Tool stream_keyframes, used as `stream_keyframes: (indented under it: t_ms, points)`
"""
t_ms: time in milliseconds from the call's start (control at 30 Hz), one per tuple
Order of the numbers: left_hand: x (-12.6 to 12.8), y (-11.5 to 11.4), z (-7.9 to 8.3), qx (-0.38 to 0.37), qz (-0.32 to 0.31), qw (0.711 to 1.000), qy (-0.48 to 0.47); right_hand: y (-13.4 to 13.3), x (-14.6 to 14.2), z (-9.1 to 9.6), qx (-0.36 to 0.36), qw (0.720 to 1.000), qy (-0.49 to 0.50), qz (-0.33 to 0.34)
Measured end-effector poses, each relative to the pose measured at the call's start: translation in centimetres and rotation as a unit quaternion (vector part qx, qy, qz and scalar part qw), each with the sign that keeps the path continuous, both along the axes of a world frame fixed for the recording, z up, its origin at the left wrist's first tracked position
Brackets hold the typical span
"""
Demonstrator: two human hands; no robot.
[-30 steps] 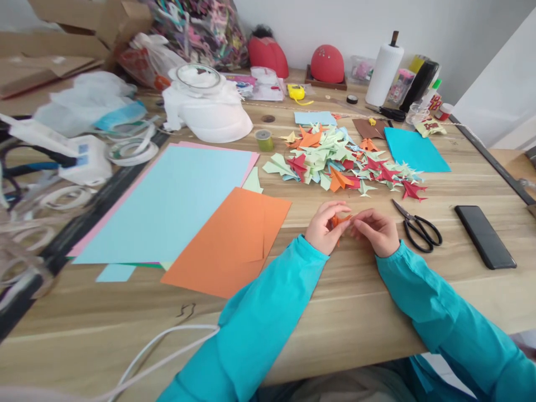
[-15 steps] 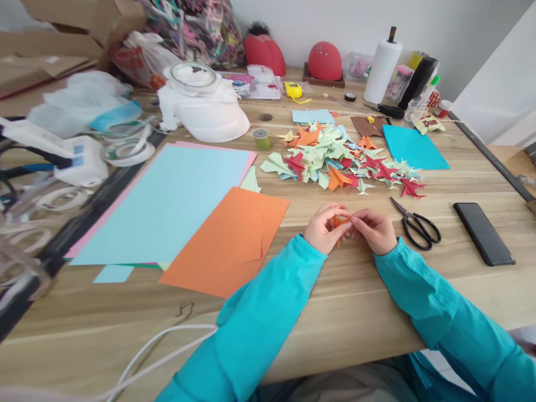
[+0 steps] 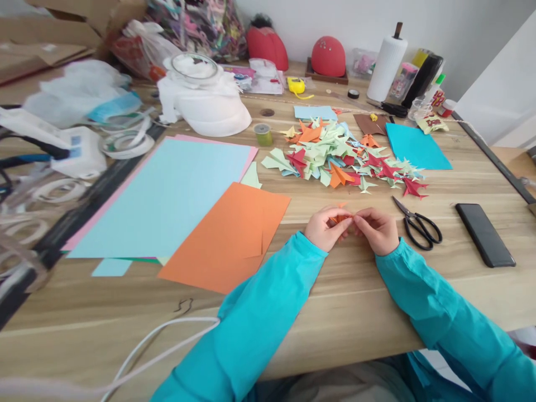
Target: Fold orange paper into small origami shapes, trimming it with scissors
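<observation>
Head view: the left hand (image 3: 323,229) holds a small orange folded paper (image 3: 339,219) between thumb and fingers, and the right hand (image 3: 378,230) is closed in a pinch at its right end. The 2 hands meet over the table (image 3: 352,318), in front of the pile of folded pieces (image 3: 326,146) and apart from it. Fingers hide part of the paper, so I cannot tell its exact form. In my judgement, a thin tip could tear or bend crooked if the right hand pulls too strongly; a loose left grip could let the paper turn. The scissors (image 3: 419,225) lie near the right hand, which could knock them by moving sideways.
</observation>
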State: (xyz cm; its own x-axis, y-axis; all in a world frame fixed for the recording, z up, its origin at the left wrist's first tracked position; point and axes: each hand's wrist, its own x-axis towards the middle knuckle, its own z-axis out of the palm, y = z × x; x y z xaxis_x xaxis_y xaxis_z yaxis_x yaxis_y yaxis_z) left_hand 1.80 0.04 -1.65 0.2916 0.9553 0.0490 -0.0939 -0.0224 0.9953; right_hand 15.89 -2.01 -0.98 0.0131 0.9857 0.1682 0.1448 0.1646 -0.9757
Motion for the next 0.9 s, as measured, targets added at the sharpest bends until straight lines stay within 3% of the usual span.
stream_keyframes:
  t_ms: [167, 400, 600, 767, 900]
  points:
    - [-0.2, 0.2, -0.1, 0.090, 0.059, 0.993, 0.041, 0.0, 0.0, 0.0, -0.001, 1.000, -0.012, 0.003]
    - [-0.2, 0.2, -0.1, 0.139, 0.037, 0.987, 0.077, 0.1, 0.2, -0.1, 0.008, 0.999, -0.042, 0.011]
    - [-0.4, 0.1, 0.0, 0.195, 0.043, 0.971, 0.132, 0.0, 0.7, 0.3, 0.058, 0.987, -0.150, 0.014]
    - [-0.6, 0.3, 0.0, 0.212, 0.019, 0.965, 0.155, 0.0, 0.9, 1.0, 0.146, 0.955, -0.257, 0.025]
    - [-0.6, 0.3, -0.1, 0.216, -0.006, 0.963, 0.160, 0.1, 1.1, 0.9, 0.185, 0.941, -0.282, 0.041]
